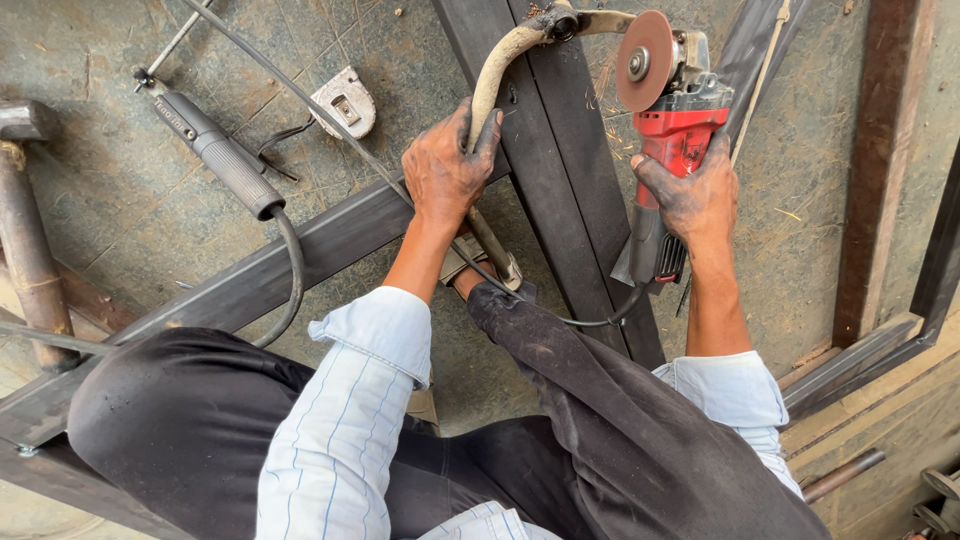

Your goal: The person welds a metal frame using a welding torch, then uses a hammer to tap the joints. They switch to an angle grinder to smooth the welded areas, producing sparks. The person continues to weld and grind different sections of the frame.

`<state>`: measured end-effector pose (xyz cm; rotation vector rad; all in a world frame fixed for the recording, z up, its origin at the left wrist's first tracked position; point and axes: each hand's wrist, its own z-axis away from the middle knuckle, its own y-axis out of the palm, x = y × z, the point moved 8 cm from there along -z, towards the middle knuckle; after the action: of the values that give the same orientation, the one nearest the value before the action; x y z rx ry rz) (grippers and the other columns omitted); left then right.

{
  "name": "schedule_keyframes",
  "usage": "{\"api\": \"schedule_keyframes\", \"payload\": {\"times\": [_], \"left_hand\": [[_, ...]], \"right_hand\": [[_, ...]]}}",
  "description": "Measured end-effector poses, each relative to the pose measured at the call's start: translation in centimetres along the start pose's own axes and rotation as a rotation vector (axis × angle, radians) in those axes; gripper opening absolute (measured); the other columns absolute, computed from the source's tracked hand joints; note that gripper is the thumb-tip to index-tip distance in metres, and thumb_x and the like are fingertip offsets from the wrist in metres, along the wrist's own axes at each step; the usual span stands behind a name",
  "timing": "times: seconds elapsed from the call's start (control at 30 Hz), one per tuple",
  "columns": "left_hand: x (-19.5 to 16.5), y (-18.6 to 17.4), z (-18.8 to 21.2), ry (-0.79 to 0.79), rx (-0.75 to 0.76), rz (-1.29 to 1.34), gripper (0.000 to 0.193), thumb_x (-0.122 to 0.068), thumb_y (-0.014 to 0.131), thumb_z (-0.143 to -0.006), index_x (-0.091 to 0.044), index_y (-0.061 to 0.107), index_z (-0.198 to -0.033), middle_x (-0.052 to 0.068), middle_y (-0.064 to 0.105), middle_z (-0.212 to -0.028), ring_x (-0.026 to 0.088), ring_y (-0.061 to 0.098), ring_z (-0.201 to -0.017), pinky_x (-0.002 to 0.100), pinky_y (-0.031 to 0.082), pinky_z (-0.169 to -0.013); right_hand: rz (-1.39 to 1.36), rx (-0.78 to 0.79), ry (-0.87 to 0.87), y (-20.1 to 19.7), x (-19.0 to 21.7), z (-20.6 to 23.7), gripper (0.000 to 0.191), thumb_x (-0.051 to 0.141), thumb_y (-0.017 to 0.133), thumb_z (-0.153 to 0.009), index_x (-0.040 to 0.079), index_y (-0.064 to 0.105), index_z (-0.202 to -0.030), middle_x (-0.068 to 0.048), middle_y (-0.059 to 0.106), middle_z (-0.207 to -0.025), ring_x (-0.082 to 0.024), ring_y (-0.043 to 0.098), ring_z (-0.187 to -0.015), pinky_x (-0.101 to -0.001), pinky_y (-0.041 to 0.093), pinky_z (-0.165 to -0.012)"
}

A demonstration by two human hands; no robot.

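The curved metal bar [492, 75], pale and rusty, arches over the dark steel beams [560, 180] that cross on the concrete floor [120, 190]; its upper end meets a bolted joint near the top edge, its lower end runs down beside the person's foot. The left hand [445, 170] has its grip wrapped tight round the bar's middle. The right hand [695, 195] has its grip pressed round the body of a red angle grinder [675, 140], whose worn disc [643, 60] stands just beside the bar's upper end; whether disc and metal touch cannot be told. The grinder's cable [590, 320] loops down across the dark trouser leg. To the left, on the stained, scratched floor, lie a welding electrode holder [215, 150] with its thick cable, a small metal fitting [345, 100] and a hammer [25, 200], partly cut off by the edge. Rusty bars at right run out of view.
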<state>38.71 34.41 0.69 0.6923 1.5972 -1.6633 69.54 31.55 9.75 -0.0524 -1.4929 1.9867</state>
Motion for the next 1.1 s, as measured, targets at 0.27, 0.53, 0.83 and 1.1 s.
{"api": "schedule_keyframes", "payload": {"times": [0.27,0.53,0.83,1.1], "left_hand": [[0.0,0.0,0.0,0.010,-0.007,0.004,0.041,-0.041,0.073,-0.096,-0.005,0.075,-0.116,0.010,0.075,-0.080,0.029,0.072,-0.068,0.042,0.055,-0.067],[0.2,0.0,-0.1,-0.003,0.010,0.024,0.040,-0.040,0.073,-0.095,-0.006,0.075,-0.116,0.010,0.075,-0.080,0.029,0.072,-0.068,0.042,0.055,-0.064],[0.2,0.1,0.0,0.019,0.001,0.035,0.039,-0.038,0.074,-0.095,-0.005,0.075,-0.116,0.010,0.074,-0.078,0.028,0.073,-0.068,0.042,0.056,-0.065],[0.3,0.3,-0.1,0.012,0.022,0.031,0.041,-0.039,0.074,-0.095,-0.004,0.074,-0.116,0.009,0.074,-0.076,0.026,0.073,-0.067,0.041,0.056,-0.065]], "right_hand": [[0.000,0.002,0.009,0.0,0.0,-0.1,0.070,0.043,0.090,-0.076,0.000,0.058,-0.121,-0.018,0.073,-0.109,-0.034,0.072,-0.099,-0.0446,0.054,-0.091],[-0.014,0.004,0.003,-0.1,0.1,-0.1,0.070,0.043,0.089,-0.077,0.000,0.058,-0.123,-0.018,0.074,-0.110,-0.035,0.072,-0.100,-0.0451,0.053,-0.092],[-0.002,-0.002,-0.018,-0.1,0.6,-0.2,0.070,0.042,0.088,-0.079,-0.001,0.058,-0.126,-0.020,0.073,-0.112,-0.037,0.072,-0.103,-0.0456,0.053,-0.093],[-0.016,-0.010,-0.032,-0.1,1.0,0.0,0.072,0.042,0.087,-0.080,-0.001,0.057,-0.129,-0.020,0.073,-0.115,-0.036,0.071,-0.105,-0.0451,0.052,-0.095]]}}
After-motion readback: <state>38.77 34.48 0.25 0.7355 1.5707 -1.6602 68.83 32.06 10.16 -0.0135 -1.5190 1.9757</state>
